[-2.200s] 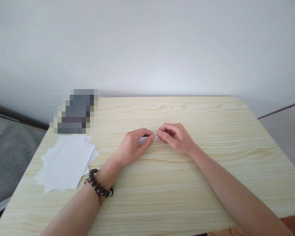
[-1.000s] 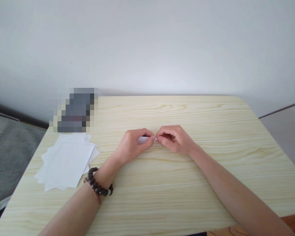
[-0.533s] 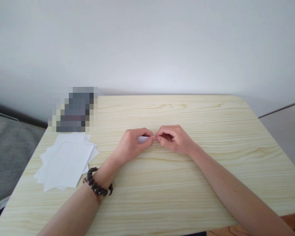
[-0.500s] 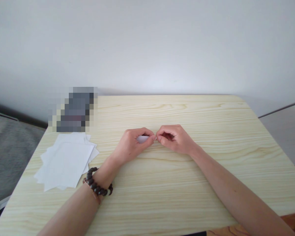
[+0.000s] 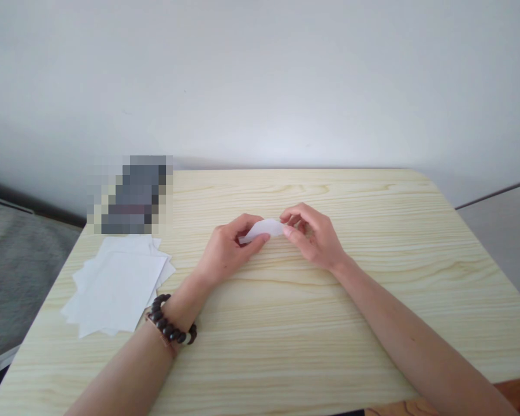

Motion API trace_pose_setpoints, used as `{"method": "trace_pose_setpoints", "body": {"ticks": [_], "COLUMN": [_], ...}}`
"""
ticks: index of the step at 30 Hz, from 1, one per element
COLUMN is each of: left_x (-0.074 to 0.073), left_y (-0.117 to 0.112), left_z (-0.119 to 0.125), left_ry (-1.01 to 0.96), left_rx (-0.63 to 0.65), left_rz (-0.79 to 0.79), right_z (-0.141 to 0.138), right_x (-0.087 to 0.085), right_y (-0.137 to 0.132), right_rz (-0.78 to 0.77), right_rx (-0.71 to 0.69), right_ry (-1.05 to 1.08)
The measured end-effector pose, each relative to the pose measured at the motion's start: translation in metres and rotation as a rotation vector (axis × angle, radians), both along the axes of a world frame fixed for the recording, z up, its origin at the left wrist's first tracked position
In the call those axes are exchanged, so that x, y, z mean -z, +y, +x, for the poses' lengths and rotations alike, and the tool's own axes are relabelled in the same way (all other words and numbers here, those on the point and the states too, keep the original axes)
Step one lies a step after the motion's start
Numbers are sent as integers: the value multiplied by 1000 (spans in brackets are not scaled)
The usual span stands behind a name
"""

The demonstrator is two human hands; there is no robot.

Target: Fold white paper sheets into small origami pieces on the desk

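The left hand (image 5: 223, 248) has its grip clamped on a small white paper (image 5: 268, 229) near the centre of the frame, thumb in front and fingers behind. The right hand (image 5: 317, 236) meets the paper's right end with thumb and forefinger; whether that grip pinches or only touches, I cannot tell. The paper bows upward between the 2 hands, so uneven pressure could crease it off line, and a slack right grip could let its end slip.

Below is the wood-grain worktop (image 5: 264, 335). A dark beaded bracelet (image 5: 168, 331) circles the left wrist, just beside a fanned pile of white sheets (image 5: 117, 283) at lower left; a sideways sweep of that forearm might scatter them. Beyond the pile sits a pixelated dark object (image 5: 134, 193).
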State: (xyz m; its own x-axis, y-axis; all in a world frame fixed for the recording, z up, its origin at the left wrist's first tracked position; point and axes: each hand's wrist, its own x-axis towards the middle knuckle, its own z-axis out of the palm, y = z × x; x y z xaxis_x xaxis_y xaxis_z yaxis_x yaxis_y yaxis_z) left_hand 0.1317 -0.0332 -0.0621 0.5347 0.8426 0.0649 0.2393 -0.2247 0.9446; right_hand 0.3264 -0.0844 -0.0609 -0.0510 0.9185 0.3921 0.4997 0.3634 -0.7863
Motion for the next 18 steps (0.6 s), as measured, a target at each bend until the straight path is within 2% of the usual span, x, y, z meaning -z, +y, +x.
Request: {"method": "trace_pose_setpoints", "body": {"ticks": [3,8,15,18], "left_x": [1,2,2,1], "left_y": [-1,1,-2,-3], "left_z": [1,2,3,3], "left_ry": [5,-183,-154,-196], "left_rx": [-9,-118,-84,-109], "left_rz": [10,-60,45,64], "right_z": [-1,1,-1,-2], "right_x": [0,3,3,1], "right_y": [0,0,-3,-3], "right_rz": [15,-23,-57,-33], "right_rx": [-28,57,-117,-123], "right_ry": [-81,-28,-22,-3]}}
